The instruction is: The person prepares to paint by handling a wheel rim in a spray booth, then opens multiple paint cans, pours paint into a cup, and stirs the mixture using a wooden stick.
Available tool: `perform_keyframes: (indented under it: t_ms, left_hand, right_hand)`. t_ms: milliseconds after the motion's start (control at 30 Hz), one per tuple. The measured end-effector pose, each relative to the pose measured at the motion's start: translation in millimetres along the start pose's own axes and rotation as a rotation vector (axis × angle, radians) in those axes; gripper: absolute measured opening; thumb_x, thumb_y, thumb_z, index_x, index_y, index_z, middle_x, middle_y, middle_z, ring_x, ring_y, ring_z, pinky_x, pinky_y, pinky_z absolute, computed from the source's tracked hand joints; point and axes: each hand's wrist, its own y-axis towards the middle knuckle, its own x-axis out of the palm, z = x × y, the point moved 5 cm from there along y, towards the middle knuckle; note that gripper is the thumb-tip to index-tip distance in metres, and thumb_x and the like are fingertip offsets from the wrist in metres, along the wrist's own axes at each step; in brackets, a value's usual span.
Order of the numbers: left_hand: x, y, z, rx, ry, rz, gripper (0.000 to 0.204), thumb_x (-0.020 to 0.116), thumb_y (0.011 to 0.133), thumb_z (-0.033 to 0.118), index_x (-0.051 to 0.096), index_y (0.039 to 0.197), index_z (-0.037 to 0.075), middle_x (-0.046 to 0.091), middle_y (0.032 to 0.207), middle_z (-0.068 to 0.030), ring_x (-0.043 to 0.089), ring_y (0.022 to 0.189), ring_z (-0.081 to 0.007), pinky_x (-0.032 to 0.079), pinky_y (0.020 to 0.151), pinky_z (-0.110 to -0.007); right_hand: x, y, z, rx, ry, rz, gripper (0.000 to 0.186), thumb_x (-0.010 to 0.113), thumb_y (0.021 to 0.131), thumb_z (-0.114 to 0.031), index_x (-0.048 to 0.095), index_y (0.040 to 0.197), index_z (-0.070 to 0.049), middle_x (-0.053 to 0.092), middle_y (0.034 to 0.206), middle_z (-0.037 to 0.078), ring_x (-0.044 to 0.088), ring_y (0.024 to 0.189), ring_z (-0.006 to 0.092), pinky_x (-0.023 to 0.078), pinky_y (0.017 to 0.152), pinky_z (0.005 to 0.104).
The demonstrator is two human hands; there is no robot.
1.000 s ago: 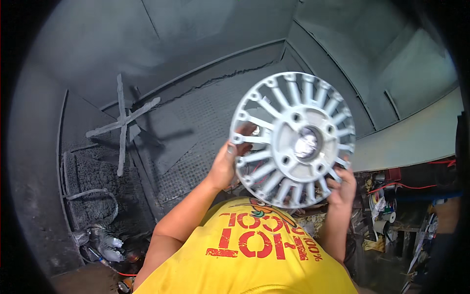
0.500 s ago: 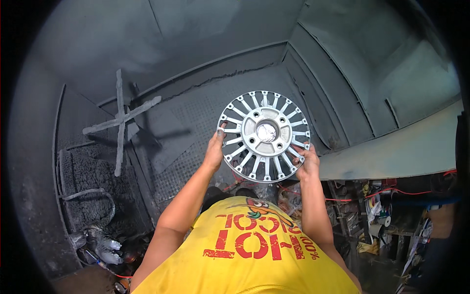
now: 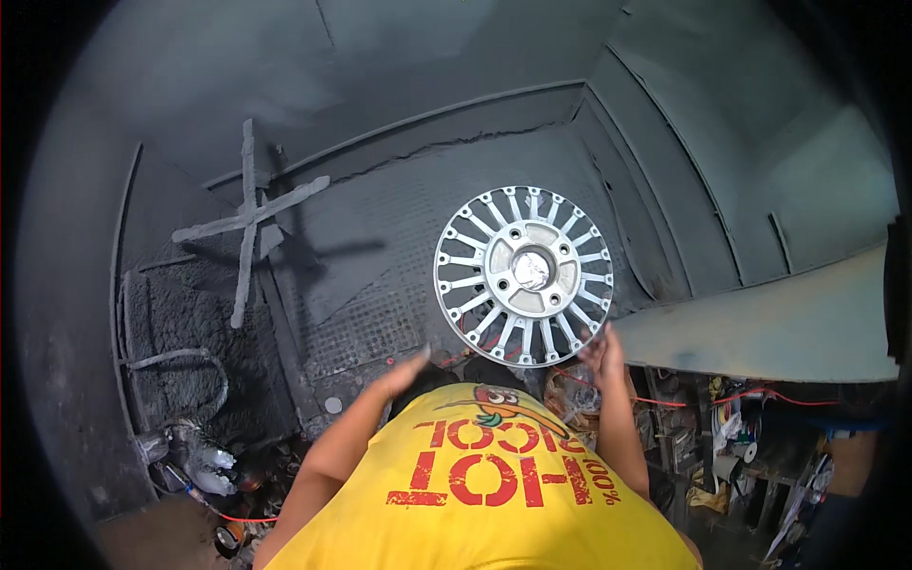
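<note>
A silver multi-spoked wheel centre [image 3: 565,271], with bolt holes around its hub, lies face up in front of me; what supports it is hidden. My left hand [image 3: 407,369] is open and away from it, below and left of its rim, partly blurred. My right hand [image 3: 604,351] is just below the rim's lower right, fingers apart and holding nothing; whether a fingertip still touches the rim I cannot tell. A grey-coated cross-shaped stand [image 3: 249,217] stands to the left.
Grey-coated booth walls [image 3: 456,47] surround the textured floor [image 3: 370,328]. A pale curved panel [image 3: 760,323] is at right, above cluttered shelves [image 3: 722,456] with red hoses. A crusted grey pad [image 3: 176,318] and crumpled foil [image 3: 214,461] are at the lower left.
The wheel centre, earlier held up in both hands and then lowered, has been let go. My left hand has pulled back down-left; my right hand has dropped lower to the rim's edge.
</note>
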Motion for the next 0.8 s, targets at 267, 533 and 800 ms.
perform_keyframes:
  t_ms: [267,533,800]
  left_hand:
    - [77,-30,-124,-0.437,-0.353,-0.083,0.083,0.041,0.103,0.067,0.033,0.162,0.009,0.029,0.169,-0.015,0.031,0.153,-0.0291,0.029,0.123,-0.041]
    - [235,-125,-156,0.236,0.366,0.236,0.066,0.045,0.105,0.048,0.033,0.161,0.016,0.018,0.171,-0.0196,0.017,0.155,-0.05,0.024,0.125,-0.056]
    - [308,-330,-61,0.381,-0.163,0.661,0.06,0.037,0.111,0.046,0.043,0.156,0.007,0.046,0.158,-0.0196,0.043,0.147,-0.0334,0.033,0.121,-0.041]
  right_hand:
    - [-8,14,137,0.131,-0.517,-0.265,0.038,0.068,0.099,-0.037,0.062,0.124,-0.009,0.065,0.093,0.006,0.056,0.069,0.0162,0.049,0.061,0.0301]
    - [110,-96,143,0.128,-1.095,-1.509,0.063,0.058,0.104,-0.046,0.048,0.152,-0.007,0.051,0.152,0.017,0.046,0.142,0.0271,0.035,0.118,0.0411]
    - [45,-144,248,0.374,-1.846,-1.991,0.074,0.062,0.099,-0.053,0.049,0.15,-0.001,0.05,0.153,0.02,0.051,0.139,0.0312,0.039,0.115,0.0407]
